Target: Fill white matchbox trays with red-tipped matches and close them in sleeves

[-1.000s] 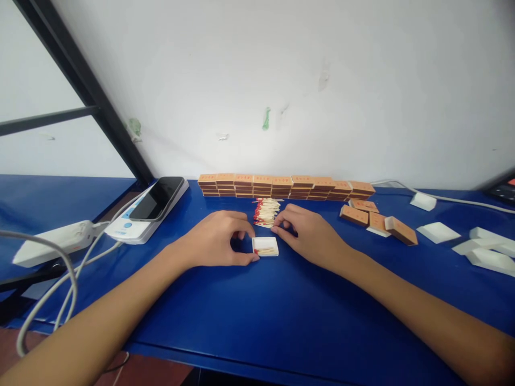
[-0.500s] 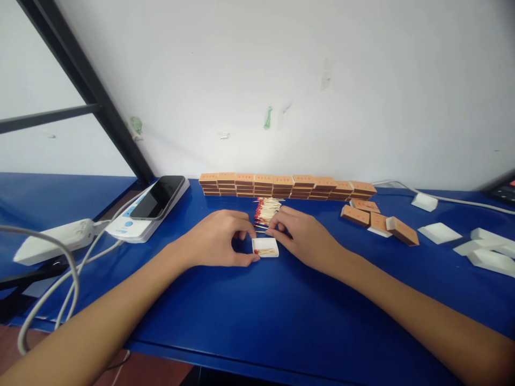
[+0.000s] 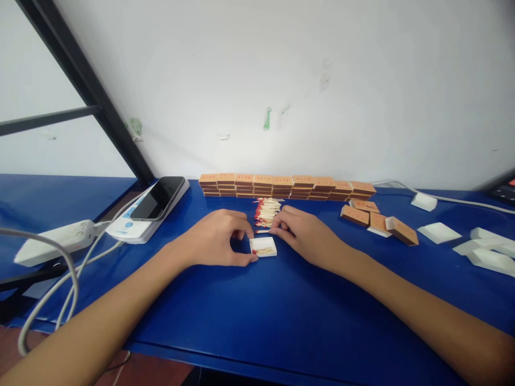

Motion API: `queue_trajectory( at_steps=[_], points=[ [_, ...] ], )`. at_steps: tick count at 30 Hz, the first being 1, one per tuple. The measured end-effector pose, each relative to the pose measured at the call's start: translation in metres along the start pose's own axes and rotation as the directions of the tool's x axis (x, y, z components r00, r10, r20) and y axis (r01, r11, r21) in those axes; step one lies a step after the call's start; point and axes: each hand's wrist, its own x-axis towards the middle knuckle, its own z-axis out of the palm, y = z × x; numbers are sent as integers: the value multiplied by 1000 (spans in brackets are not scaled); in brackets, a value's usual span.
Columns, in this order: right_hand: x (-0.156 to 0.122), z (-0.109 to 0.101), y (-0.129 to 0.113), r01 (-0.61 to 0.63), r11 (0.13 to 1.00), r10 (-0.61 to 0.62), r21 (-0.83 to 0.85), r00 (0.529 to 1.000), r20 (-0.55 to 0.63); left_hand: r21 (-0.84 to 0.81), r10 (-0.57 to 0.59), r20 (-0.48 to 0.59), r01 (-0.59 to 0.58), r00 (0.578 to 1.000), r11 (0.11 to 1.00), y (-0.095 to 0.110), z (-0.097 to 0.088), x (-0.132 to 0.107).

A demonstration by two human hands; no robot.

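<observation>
A small white matchbox tray (image 3: 263,246) lies on the blue table (image 3: 257,311) with a few red-tipped matches inside. My left hand (image 3: 217,238) curls around the tray's left end, thumb and fingers pinching it. My right hand (image 3: 303,230) rests just right of the tray, its fingertips pinched at the near edge of a pile of loose matches (image 3: 266,210). One match (image 3: 262,231) lies between the pile and the tray, at my right fingertips. Whether those fingers hold a match is hidden.
A row of stacked orange matchboxes (image 3: 286,187) lines the wall. Loose orange sleeves (image 3: 378,219) and white trays (image 3: 462,236) lie at the right. A phone on a white device (image 3: 155,206), a power strip (image 3: 56,241) and cables sit at the left.
The tray has shifted slightly left and away under my left hand. My right hand moved toward the tray half a second ago, then back near the match pile.
</observation>
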Motion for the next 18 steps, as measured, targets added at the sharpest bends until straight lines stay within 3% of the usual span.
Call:
queue_trajectory(
  at_steps=[4, 8, 10, 14, 18],
  points=[
    [-6, -13, -6, 40, 999, -39, 36, 999, -25, 2, -13, 3, 13, 1000, 1000, 0, 0, 0],
    [-11, -16, -18, 62, 995, -70, 80, 993, 98, -5, -17, -5, 17, 1000, 1000, -1, 1, 1],
    [-10, -14, -18, 48, 994, -57, 95, 994, 90, -4, -15, -9, 15, 1000, 1000, -1, 1, 1],
    [-3, -11, -3, 27, 999, -25, 44, 999, -45, -8, -5, 1, 5, 1000, 1000, 0, 0, 1],
    [2, -7, 14, 40, 999, -41, -29, 999, -18, -4, -11, 10, 11, 1000, 1000, 1, 0, 1]
  ],
)
